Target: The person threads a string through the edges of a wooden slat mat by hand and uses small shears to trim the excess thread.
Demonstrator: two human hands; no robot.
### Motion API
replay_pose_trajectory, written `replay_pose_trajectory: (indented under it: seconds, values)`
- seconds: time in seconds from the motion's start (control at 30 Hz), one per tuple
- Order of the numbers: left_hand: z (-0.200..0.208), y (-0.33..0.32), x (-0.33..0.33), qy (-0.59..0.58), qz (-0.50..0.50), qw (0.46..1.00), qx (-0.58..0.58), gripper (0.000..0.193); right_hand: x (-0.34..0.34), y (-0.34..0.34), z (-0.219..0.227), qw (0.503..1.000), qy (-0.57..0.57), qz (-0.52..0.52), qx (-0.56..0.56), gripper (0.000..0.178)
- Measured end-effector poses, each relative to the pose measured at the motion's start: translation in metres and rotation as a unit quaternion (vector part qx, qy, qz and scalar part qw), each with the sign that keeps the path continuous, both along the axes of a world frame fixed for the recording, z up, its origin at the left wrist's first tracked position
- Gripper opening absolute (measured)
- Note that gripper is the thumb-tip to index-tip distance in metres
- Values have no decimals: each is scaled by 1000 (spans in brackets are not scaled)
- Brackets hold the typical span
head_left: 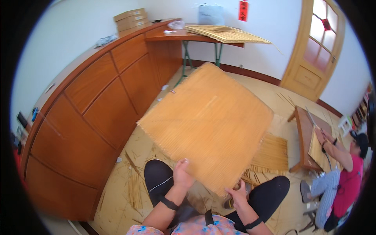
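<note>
A large square mat (211,121) of thin yellow-tan strips, with rough fringed edges, is held up in front of me over my knees. Its near edge is pinched in my left hand (183,175), with the fingers partly behind it. At the near right corner my right hand (238,192) grips the same mat, thumb on the edge. The sheet tilts away from me, its far corner reaching toward the table. Part of the floor and one of my shoes lie hidden behind it.
A smaller strip mat (270,154) lies on the floor to the right, and a bundle of loose strips (134,192) to the left. A wooden counter (94,105) runs along the left. More mats (225,34) rest on the back table. A co-worker (346,172) sits by a low wooden table (303,137).
</note>
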State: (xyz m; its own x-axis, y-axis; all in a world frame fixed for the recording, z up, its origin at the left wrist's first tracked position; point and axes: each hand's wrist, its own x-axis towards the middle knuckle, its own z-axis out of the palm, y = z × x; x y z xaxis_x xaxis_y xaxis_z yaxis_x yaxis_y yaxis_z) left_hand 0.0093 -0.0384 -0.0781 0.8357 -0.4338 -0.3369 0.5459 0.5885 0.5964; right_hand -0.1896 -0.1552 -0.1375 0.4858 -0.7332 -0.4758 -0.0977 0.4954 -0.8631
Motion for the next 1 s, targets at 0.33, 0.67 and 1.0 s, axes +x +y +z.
replay_pose_trajectory:
  seconds: [0.33, 0.67, 1.0]
  values:
    - [-34, 10, 16, -73, -12, 997, 23, 13, 4, -15, 1, 986, 34, -42, -160, 89]
    - [-46, 22, 29, -146, -33, 988, 37, 20, 20, -35, 6, 991, -123, -18, 43, 56]
    - [-25, 25, 29, -113, -13, 993, 32, 21, 29, -50, -3, 985, -162, -36, 54, 41]
